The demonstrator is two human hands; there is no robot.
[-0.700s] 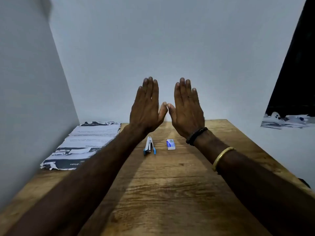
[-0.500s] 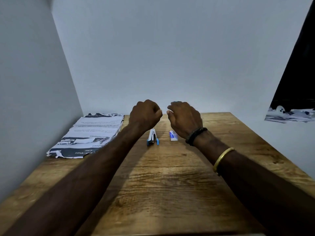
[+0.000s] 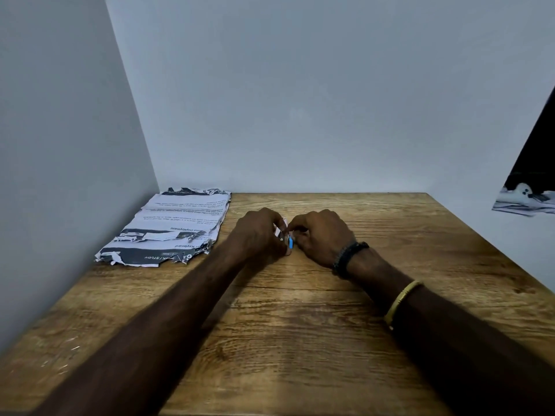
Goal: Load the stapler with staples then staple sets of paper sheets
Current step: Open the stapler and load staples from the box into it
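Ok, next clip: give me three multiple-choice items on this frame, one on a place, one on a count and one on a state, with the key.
1. Where does the paper lie?
A) at the far left corner of the table
B) at the near right edge
C) in the middle, near edge

2. How many bands are worn just behind the right hand?
A) none
B) one
C) two

3. How do the left hand and the right hand stand?
A) flat on the paper
B) low, fingers curled, meeting at the stapler
C) raised with straight fingers

Key:
1 A: the paper lies flat in the far left corner.
2 C: a black band and a gold bangle show.
3 B: the hands meet over the table, with a blue bit of the stapler showing between them.
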